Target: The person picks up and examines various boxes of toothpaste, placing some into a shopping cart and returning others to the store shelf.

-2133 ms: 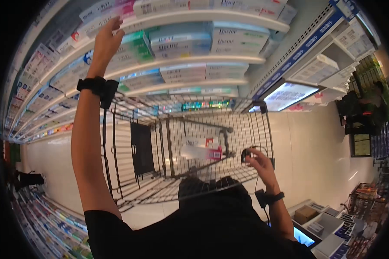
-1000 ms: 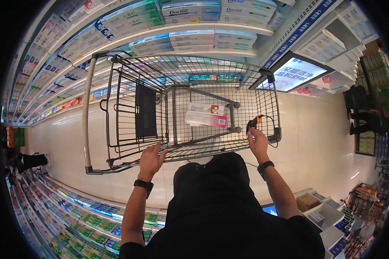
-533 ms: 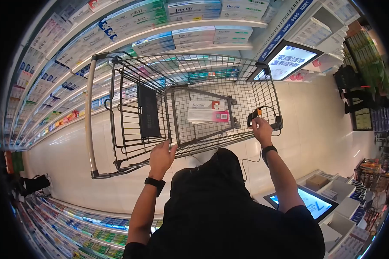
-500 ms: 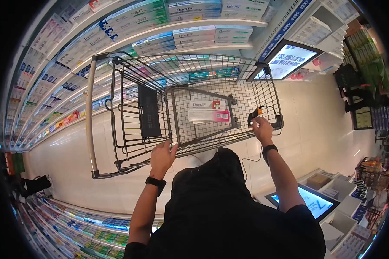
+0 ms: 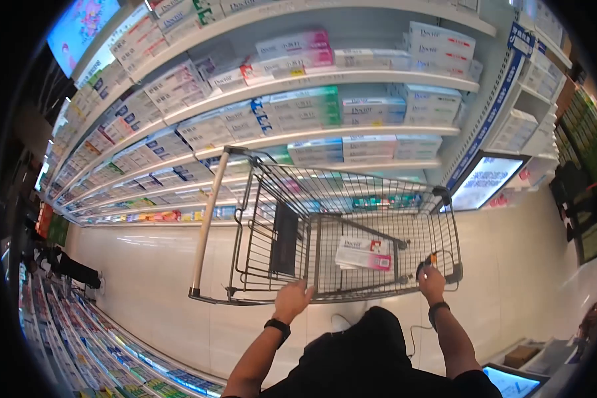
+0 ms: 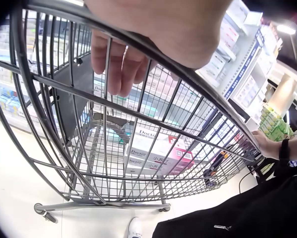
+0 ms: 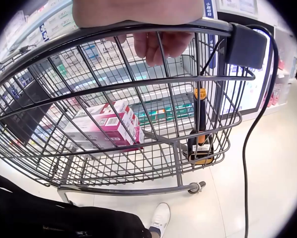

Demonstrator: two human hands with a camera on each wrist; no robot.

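Note:
A wire shopping cart (image 5: 209,225) stands side-on in front of me. My left hand (image 5: 292,300) lies over its near rim, left of the middle; in the left wrist view its fingers (image 6: 119,67) hook down inside the basket. Farther right, my right hand (image 5: 432,284) grips the same rim near the corner, fingers (image 7: 156,49) curled over the bar in the right wrist view. White and pink toothpaste boxes (image 5: 361,253) marked "Doctor" lie on the basket floor. Beside the right hand, a black and orange device (image 7: 201,119) with a cable stands inside the cart's corner.
Shelves (image 5: 378,131) stacked with toothpaste boxes rise behind the cart. A lit screen (image 5: 487,182) is on the display at right. Another shelf row (image 5: 113,345) runs along the lower left. Pale floor (image 5: 146,265) extends left. A black cable (image 7: 246,163) hangs outside the cart.
My left hand has come down from the shelf to the cart's near rim, and the right hand has settled on the rim. In the last half second the head view has tilted up toward the shelves.

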